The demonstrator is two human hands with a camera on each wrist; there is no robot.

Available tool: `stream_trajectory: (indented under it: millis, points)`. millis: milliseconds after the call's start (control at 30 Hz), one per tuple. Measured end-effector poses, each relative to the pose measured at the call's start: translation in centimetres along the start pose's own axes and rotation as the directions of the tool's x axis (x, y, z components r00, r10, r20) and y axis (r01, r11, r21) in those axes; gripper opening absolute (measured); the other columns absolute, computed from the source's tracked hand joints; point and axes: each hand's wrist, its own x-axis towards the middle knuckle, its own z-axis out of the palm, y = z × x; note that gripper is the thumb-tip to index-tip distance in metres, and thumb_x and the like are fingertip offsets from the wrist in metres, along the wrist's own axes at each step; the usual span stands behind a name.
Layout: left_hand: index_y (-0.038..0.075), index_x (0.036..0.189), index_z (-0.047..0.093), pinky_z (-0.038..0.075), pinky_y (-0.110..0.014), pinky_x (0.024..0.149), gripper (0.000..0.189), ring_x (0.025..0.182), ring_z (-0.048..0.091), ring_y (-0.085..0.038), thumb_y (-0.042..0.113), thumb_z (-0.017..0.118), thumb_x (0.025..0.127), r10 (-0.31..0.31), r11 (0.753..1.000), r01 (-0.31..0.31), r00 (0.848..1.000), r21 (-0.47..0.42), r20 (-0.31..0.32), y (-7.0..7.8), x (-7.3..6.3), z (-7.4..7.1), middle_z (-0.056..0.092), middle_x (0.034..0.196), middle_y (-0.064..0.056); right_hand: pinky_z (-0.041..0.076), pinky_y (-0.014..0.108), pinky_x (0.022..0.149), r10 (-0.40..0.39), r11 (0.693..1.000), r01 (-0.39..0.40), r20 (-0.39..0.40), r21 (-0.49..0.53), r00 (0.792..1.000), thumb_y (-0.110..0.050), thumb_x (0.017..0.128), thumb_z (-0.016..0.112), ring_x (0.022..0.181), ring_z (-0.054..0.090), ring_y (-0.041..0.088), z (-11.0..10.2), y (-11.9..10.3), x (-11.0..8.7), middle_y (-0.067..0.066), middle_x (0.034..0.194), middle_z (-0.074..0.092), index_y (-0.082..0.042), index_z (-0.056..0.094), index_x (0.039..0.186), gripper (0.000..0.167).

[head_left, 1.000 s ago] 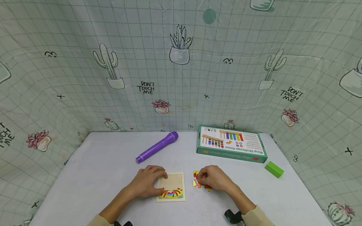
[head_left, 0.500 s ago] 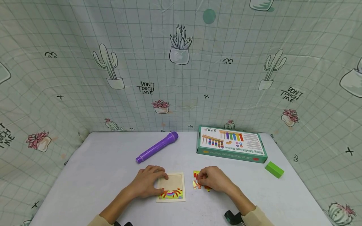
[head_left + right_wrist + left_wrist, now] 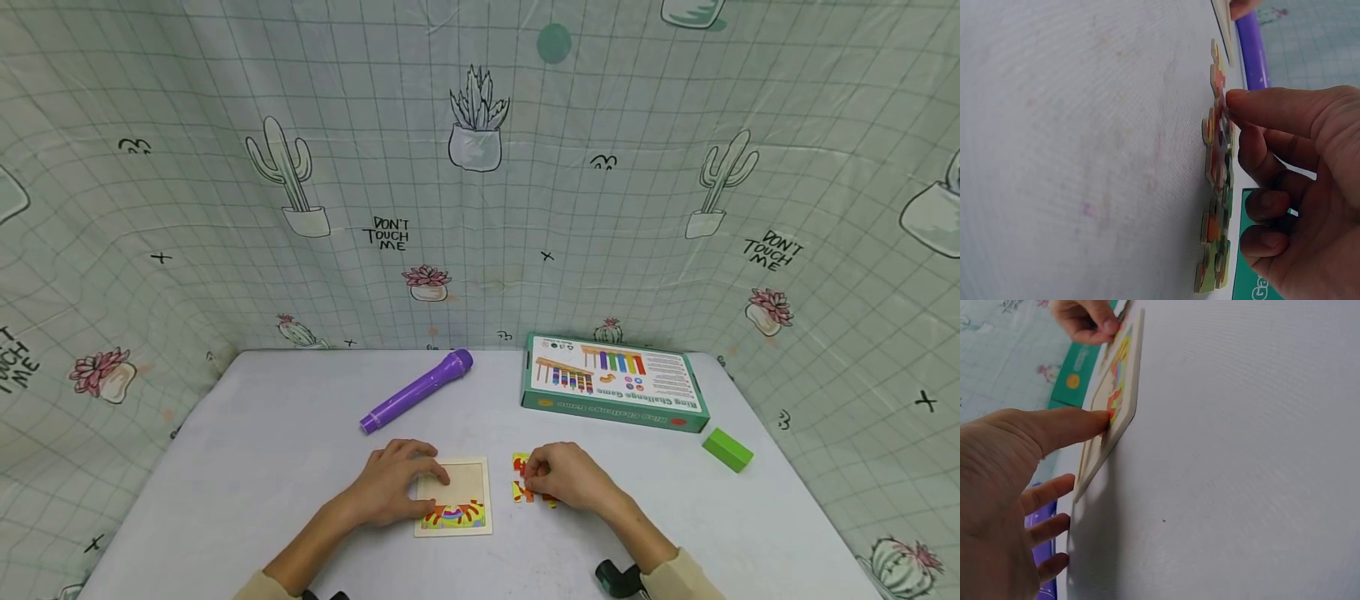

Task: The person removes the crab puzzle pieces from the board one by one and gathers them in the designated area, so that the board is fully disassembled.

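Note:
A square wooden jigsaw board (image 3: 467,481) lies on the white table, with a strip of colourful pieces along its near edge. My left hand (image 3: 393,483) rests over the board's left side. Its thumb (image 3: 1075,428) presses near the filled strip, while the other fingers are loosely spread by the far left side. Right of the board lie several loose jigsaw pieces (image 3: 1212,228), red, yellow and green. My right hand (image 3: 566,473) is over them, thumb and index fingertips together at a jigsaw piece (image 3: 519,492); the hand partly hides the rest.
Behind the board lies a purple toy microphone (image 3: 416,392). A green Ring Challenge Game box (image 3: 615,383) lies at the back right, with a green block (image 3: 727,450) near its corner. A patterned cloth (image 3: 480,208) hangs behind the table.
The left index finger has shifted slightly to the right over the board. A jigsaw piece at the right fingertips has shifted slightly towards me; the right hand has barely moved.

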Motion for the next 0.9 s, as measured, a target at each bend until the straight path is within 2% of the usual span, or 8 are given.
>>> stream_trajectory:
  millis: [100, 233, 467, 633, 900]
  points:
    - [0.036, 0.107, 0.073, 0.030, -0.071, 0.098, 0.025, 0.133, 0.041, -0.038, 0.027, 0.079, 0.084, 0.024, 0.999, -0.023, 0.999, -0.033, 0.021, 0.0, -0.1, 0.1, 0.055, 0.139, -0.008, 0.041, 0.023, 0.058, -0.005, 1.000, 0.005, -0.004, 0.023, 1.000, -0.019, 0.089, 0.075, 0.064, 0.051, 0.007, 0.0, -0.1, 0.0, -0.011, 0.067, 0.057, -0.020, 0.070, 0.081, 0.009]
    - [0.040, 0.110, 0.075, 0.025, -0.073, 0.102, 0.029, 0.137, 0.038, -0.038, 0.021, 0.074, 0.089, 0.051, 0.997, -0.047, 0.997, -0.055, 0.063, 0.1, 0.0, 0.2, 0.051, 0.144, -0.009, 0.042, 0.023, 0.057, -0.036, 0.994, 0.034, 0.016, 0.107, 0.999, -0.018, 0.089, 0.074, 0.062, 0.052, 0.006, 0.4, -0.8, -0.1, -0.009, 0.068, 0.058, -0.017, 0.071, 0.089, 0.004]
    - [0.045, 0.109, 0.076, 0.020, -0.073, 0.106, 0.035, 0.142, 0.031, -0.038, 0.015, 0.068, 0.094, 0.079, 0.995, -0.070, 0.989, -0.071, 0.122, 0.2, 0.0, 0.1, 0.046, 0.152, -0.007, 0.039, 0.020, 0.060, -0.112, 0.983, 0.097, 0.091, 0.156, 0.990, -0.018, 0.087, 0.076, 0.062, 0.048, 0.001, 1.7, -2.3, -0.2, -0.011, 0.069, 0.055, -0.015, 0.075, 0.104, 0.017]
    - [0.047, 0.110, 0.075, 0.019, -0.074, 0.107, 0.035, 0.143, 0.031, -0.039, 0.016, 0.066, 0.095, 0.075, 0.996, -0.067, 0.989, -0.063, 0.131, 0.1, 0.0, 0.1, 0.045, 0.153, -0.007, 0.038, 0.020, 0.059, -0.135, 0.979, 0.109, 0.150, 0.172, 0.979, -0.021, 0.089, 0.076, 0.061, 0.047, 0.001, 2.3, -3.2, -0.1, -0.012, 0.068, 0.055, -0.016, 0.076, 0.111, 0.023]
    - [0.047, 0.110, 0.076, 0.020, -0.075, 0.107, 0.030, 0.142, 0.032, -0.041, 0.022, 0.068, 0.096, 0.086, 0.995, -0.080, 0.989, -0.055, 0.121, 0.2, -0.1, 0.1, 0.046, 0.152, -0.008, 0.040, 0.019, 0.060, -0.170, 0.977, 0.143, 0.169, 0.158, 0.971, -0.020, 0.089, 0.076, 0.062, 0.048, -0.001, 3.0, -3.9, 0.1, -0.013, 0.070, 0.057, -0.017, 0.077, 0.112, 0.023]
